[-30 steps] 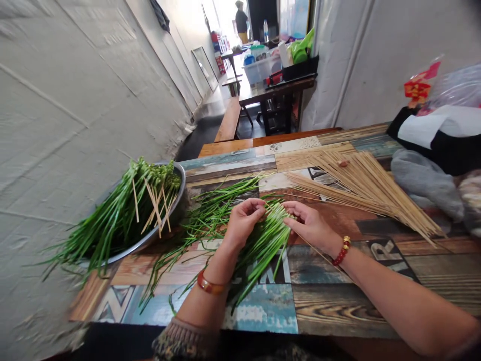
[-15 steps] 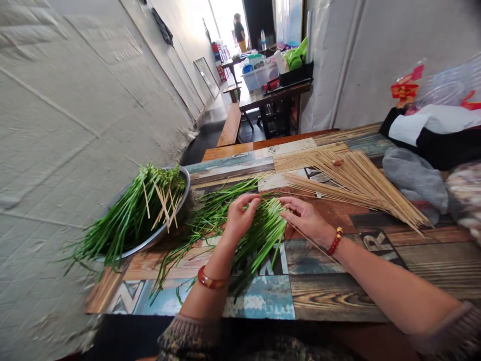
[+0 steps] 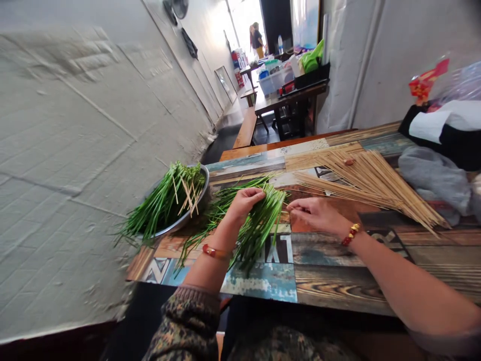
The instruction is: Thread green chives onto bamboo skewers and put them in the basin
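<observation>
Biggest thing here is the patchwork wood-print table (image 3: 319, 281), with the bunch of greens (image 3: 265, 220) lying on it; I'll place everything off that bunch. Left of it sits a metal basin (image 3: 206, 186) heaped with more greens, some pale sticks poking out. Over to its right, a fan of loose skewers (image 3: 379, 175). The bunch's long axis runs from pale ends on the far side back toward the person, slanting left.

Left hand (image 3: 246, 201) is the nearer one, pinching the bunch's upper left edge. Right hand (image 3: 317, 215) is just right of the pale ends, so the bunch lies left of it; thumb and fingertips look pressed together, can't tell if on a skewer.

Writing: an upside-down "LY"-looking tile (image 3: 280, 249) right by the bunch's near end, a sideways N or Z tile (image 3: 158, 271) further left. No brand I can read.
</observation>
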Demonstrator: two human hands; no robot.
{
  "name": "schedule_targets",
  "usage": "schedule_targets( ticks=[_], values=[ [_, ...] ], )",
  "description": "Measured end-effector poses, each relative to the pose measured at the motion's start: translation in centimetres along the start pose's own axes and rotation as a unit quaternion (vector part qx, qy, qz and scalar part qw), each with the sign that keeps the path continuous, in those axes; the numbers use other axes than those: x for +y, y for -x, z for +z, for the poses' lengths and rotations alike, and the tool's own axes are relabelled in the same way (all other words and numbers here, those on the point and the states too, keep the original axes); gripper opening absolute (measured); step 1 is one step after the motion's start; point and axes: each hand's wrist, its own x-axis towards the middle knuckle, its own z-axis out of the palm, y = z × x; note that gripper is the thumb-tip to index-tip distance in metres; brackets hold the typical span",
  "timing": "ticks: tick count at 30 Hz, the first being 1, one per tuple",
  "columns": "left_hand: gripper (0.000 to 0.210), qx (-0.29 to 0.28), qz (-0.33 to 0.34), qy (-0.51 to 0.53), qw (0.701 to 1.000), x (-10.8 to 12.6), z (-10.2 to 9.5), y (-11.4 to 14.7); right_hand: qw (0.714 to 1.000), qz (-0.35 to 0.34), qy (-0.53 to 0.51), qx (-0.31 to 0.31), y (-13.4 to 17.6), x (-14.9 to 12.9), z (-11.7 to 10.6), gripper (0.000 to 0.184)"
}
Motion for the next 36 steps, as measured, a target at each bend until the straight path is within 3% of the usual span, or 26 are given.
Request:
schedule_targets(
  ticks=[4, 8, 13, 19, 23, 28, 36],
  values=[
    [0.030, -0.030, -0.004, -0.011, 0.999, 0.7, 0.4, 0.8, 0.995, -0.043, 0.034, 0.084, 0.1, -0.1, -0.5, 0.023],
    [0.030, -0.043, 0.011, -0.019, 0.999, 0.8, 0.4, 1.6, 0.991, -0.062, 0.046, 0.110, 0.2, 0.0, -0.7, 0.023],
    [0.036, -0.095, 0.016, 0.063, 0.993, 2.0, -0.7, 3.1, 0.992, -0.055, 0.037, 0.104, 0.2, -1.3, -0.7, 0.024],
    [0.037, -0.174, 0.042, 0.062, 0.982, 4.9, -2.0, 5.8, 0.986, -0.114, 0.079, 0.087, -0.6, -6.8, -1.7, 0.025],
    [0.036, -0.151, 0.034, 0.105, 0.982, 4.6, -1.9, 7.1, 0.983, -0.132, 0.115, 0.060, -0.7, -8.8, -2.0, 0.025],
    [0.037, -0.129, 0.032, 0.159, 0.978, 2.9, -1.7, 8.5, 0.986, -0.105, 0.120, 0.053, -0.5, -9.5, -1.4, 0.025],
    [0.040, -0.129, 0.030, 0.190, 0.973, 3.1, -3.9, 9.9, 0.991, -0.058, 0.116, -0.031, -2.1, -13.0, -0.9, 0.028]
  ],
)
